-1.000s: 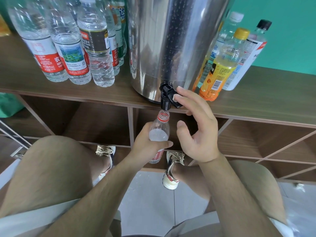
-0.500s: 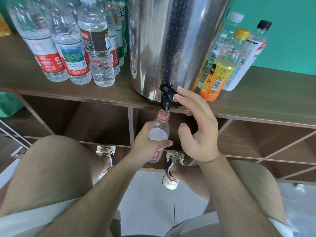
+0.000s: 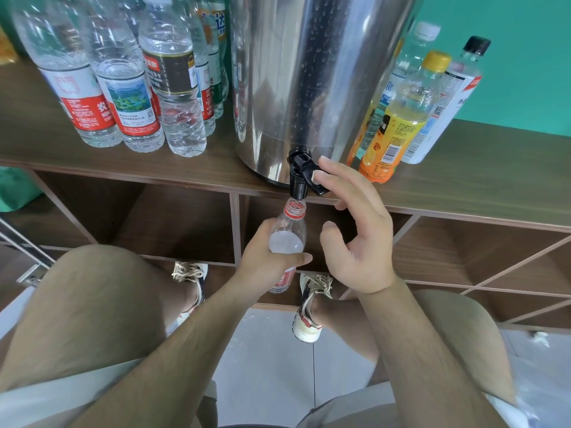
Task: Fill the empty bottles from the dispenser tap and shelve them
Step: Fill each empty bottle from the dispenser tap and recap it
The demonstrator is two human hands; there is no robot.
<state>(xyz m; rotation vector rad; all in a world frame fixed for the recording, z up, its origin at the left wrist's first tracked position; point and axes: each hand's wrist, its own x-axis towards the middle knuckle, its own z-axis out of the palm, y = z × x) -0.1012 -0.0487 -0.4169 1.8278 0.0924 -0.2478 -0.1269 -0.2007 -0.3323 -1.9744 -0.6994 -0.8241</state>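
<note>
A steel dispenser (image 3: 309, 81) stands on the wooden shelf top (image 3: 482, 180), its black tap (image 3: 301, 177) hanging over the front edge. My left hand (image 3: 265, 257) grips a small clear bottle (image 3: 289, 236) with a red neck ring, its open mouth right under the spout. Water reaches the bottle's shoulder. My right hand (image 3: 355, 236) reaches up with its fingertips pressing on the tap's black lever, the thumb held apart below.
Several clear water bottles (image 3: 123, 97) stand left of the dispenser. A yellow-capped orange bottle (image 3: 398, 125) and two others stand at its right. Open wooden cubbies (image 3: 173, 223) lie below the shelf top. My knees and shoes are over the tiled floor.
Almost nothing has moved. Both hands stay in place while the water level in the bottle has crept slightly higher.
</note>
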